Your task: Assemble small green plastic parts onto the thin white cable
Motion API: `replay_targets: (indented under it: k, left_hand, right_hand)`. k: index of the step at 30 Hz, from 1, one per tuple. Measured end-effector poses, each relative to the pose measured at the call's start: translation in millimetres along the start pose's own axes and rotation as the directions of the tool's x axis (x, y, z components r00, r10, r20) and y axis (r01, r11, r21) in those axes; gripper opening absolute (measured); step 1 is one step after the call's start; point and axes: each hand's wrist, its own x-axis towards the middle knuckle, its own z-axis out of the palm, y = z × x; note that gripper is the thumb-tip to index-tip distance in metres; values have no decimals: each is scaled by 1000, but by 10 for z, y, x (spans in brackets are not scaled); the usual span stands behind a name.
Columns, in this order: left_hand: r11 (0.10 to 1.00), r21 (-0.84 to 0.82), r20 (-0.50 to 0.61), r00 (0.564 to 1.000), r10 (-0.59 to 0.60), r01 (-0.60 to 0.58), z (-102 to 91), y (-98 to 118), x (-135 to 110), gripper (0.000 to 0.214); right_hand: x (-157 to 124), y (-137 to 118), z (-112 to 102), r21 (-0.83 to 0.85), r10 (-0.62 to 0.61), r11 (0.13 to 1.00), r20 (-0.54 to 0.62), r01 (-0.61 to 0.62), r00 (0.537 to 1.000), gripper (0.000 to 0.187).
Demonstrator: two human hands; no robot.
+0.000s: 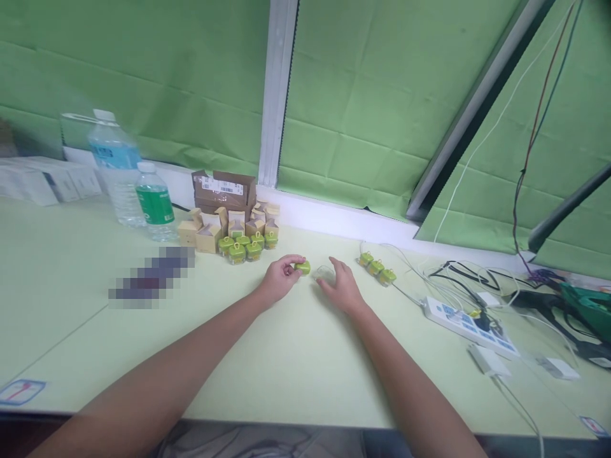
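A small green lid is pinched between the thumb and fingers of my left hand, above the middle of the table. Just to its right is a clear plastic cup, faint against the pale tabletop. My right hand is beside this cup, thumb and fingers spread; whether they touch it I cannot tell. Several small clear jars with green lids stand grouped to the left, each with a loop on top. More green-lidded jars stand in a short row to the right.
Opened small boxes and a brown carton stand behind the left jars. Two water bottles are further left. A white power strip, tangled cables and a white adapter occupy the right side.
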Motion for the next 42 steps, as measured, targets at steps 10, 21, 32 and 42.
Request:
replay_targets:
  k: [10, 21, 32, 42]
  left_hand:
    - [784, -498, 191, 929, -316, 369, 35, 71, -16, 28]
    - [997, 29, 129, 989, -78, 75, 77, -38, -108, 50]
    - [903, 409, 136, 987, 84, -134, 45, 63, -152, 30]
    - [806, 562, 134, 982, 133, -185, -2, 53, -135, 29]
  right_hand:
    - [-70, -518, 26, 434, -52, 901, 74, 14, 996, 35]
    - [-42, -331, 118, 314, -108, 945, 36, 92, 993, 51]
    - [-82, -397, 73, -57, -216, 973, 95, 222, 972, 55]
    - [-90, -460, 66, -108, -268, 955, 93, 277, 959, 24]
